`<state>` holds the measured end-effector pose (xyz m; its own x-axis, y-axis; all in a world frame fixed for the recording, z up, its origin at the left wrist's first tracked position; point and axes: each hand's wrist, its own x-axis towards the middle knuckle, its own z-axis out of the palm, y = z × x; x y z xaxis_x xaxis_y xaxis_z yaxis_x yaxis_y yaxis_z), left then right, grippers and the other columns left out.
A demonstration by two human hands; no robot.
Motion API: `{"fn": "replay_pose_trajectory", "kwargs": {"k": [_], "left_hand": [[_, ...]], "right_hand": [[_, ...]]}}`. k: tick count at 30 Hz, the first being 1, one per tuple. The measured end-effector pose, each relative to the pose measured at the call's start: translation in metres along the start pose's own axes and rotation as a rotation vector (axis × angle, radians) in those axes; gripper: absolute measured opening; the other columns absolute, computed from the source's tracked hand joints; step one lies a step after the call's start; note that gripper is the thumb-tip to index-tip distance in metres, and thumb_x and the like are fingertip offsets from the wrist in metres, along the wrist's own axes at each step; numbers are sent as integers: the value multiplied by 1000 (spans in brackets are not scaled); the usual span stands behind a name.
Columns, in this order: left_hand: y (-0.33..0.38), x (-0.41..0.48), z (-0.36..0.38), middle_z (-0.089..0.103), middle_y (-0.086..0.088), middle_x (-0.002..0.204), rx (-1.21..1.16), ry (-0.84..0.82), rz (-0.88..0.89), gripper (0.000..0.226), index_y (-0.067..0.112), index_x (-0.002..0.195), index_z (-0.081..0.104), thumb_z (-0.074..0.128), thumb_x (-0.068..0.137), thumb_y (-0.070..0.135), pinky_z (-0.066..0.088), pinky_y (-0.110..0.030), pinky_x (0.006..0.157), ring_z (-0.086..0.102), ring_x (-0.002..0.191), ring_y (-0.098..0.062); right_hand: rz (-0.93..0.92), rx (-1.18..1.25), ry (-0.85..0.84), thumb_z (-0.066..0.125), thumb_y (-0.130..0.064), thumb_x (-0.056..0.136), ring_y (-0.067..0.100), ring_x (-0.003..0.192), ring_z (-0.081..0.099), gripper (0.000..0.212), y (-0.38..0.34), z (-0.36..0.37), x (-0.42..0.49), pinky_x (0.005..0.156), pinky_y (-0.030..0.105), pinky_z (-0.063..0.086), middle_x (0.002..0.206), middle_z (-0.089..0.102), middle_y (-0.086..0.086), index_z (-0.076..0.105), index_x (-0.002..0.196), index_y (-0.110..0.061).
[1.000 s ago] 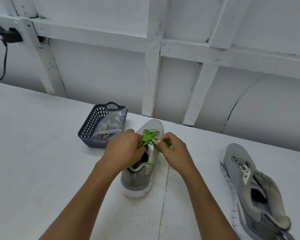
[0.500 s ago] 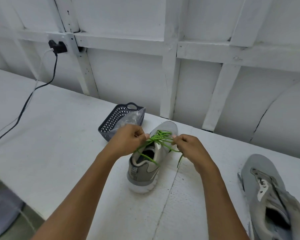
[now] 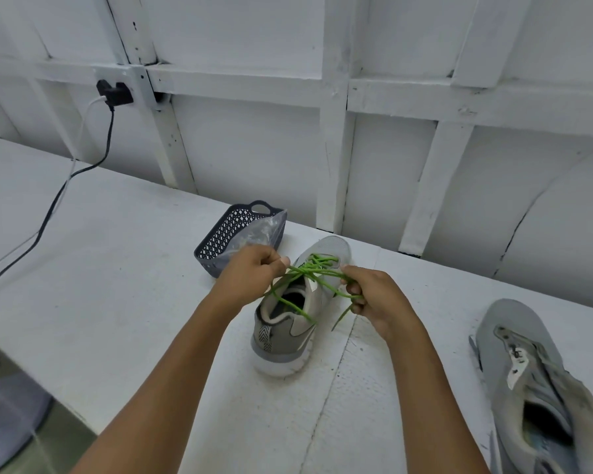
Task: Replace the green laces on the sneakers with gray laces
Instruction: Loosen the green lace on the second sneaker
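A grey sneaker [image 3: 290, 333] stands upright mid-table, toe pointing away, threaded with a green lace [image 3: 314, 268]. My left hand [image 3: 254, 273] pinches one strand of the green lace at the sneaker's left side. My right hand [image 3: 374, 295] grips the other strand on the right, and a loose lace end hangs below its fingers. A second grey sneaker [image 3: 531, 388] with no lace lies at the right. A clear plastic bag [image 3: 259, 230] sits in the dark basket [image 3: 220, 234]; its contents are unclear.
The white table [image 3: 117, 268] runs along a white panelled wall. A black cable [image 3: 48, 206] drops from a wall plug [image 3: 112, 94] across the table's left part. A grey rounded object [image 3: 4, 419] sits below the table's front edge at left.
The knot has come undone: my hands moved apart from the sneaker's tongue, pulling the green lace strands outward to each side. The camera view shifted left and back.
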<state>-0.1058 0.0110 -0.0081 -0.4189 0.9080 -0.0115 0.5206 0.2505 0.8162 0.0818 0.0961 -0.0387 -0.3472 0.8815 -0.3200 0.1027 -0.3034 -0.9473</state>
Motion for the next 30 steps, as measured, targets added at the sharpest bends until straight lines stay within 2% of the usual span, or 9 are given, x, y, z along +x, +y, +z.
{"fn": "replay_pose_trajectory", "kwargs": {"k": [3, 7, 10, 12, 14, 18, 21, 25, 30], "left_hand": [[-7, 5, -16, 69, -23, 85, -253, 34, -75, 23, -2, 82, 67, 61, 96, 16, 50, -33, 74, 64, 80, -24], [-12, 15, -46, 73, -15, 84, -942, 36, -183, 30, 9, 72, 56, 46, 100, 11, 57, -39, 79, 72, 88, -31], [-19, 24, -53, 64, -10, 67, -1245, -29, -222, 35, 14, 68, 47, 42, 103, 20, 61, -34, 64, 66, 61, -23], [-21, 30, -49, 46, -4, 63, -1134, -58, -233, 32, 17, 70, 44, 46, 102, 23, 38, -20, 41, 39, 42, -12], [-23, 34, -43, 42, -7, 68, -823, -112, -155, 28, 16, 74, 44, 51, 101, 22, 18, -20, 42, 24, 43, -9], [-23, 36, -38, 51, -7, 72, -160, -421, 7, 30, 10, 88, 58, 68, 91, 39, 26, -22, 44, 33, 49, -11], [-23, 38, -45, 53, 0, 68, 99, -635, 101, 25, 18, 84, 68, 73, 86, 42, 30, -22, 48, 38, 57, -12], [-32, 51, -57, 57, -6, 68, -145, -566, 135, 18, 14, 75, 66, 69, 92, 21, 30, -23, 50, 39, 61, -20], [-52, 72, -72, 72, -12, 93, -603, -538, 121, 49, 6, 89, 65, 84, 64, 45, 50, -39, 77, 62, 84, -27]], "right_hand": [[30, 163, 167, 65, -21, 93, 9, 44, 26, 25, -2, -12, 3, 50, 26, 26, 52, 33, -5, 51, 72, -17], [31, 608, 271, 63, -22, 96, 13, 51, 49, 25, -4, -36, 2, 57, 28, 41, 58, 50, 0, 50, 76, -15], [13, 834, 173, 54, -28, 101, 22, 63, 71, 31, -6, -34, -2, 70, 42, 60, 70, 70, 10, 46, 75, -15], [-9, 824, 163, 54, -29, 101, 17, 43, 55, 37, -6, -26, -4, 59, 36, 61, 50, 53, 3, 41, 70, -15], [-71, 497, 168, 58, -30, 99, 11, 39, 29, 39, -6, -19, -7, 44, 25, 42, 47, 30, -2, 37, 69, -17], [-163, -273, -98, 69, -36, 91, 8, 46, 26, 28, -7, -6, -12, 46, 21, 23, 52, 41, -11, 55, 77, -16], [-145, -476, -240, 73, -35, 88, 8, 48, 30, 27, -7, 2, -15, 47, 20, 24, 52, 43, -9, 69, 78, -11], [-167, 23, -61, 63, -27, 91, 17, 63, 52, 29, -8, 6, -12, 56, 24, 44, 69, 60, 2, 57, 68, -11], [-57, 874, 138, 48, -12, 97, 34, 81, 73, 43, 1, -1, -10, 79, 46, 61, 87, 73, 23, 46, 53, -13]]}}
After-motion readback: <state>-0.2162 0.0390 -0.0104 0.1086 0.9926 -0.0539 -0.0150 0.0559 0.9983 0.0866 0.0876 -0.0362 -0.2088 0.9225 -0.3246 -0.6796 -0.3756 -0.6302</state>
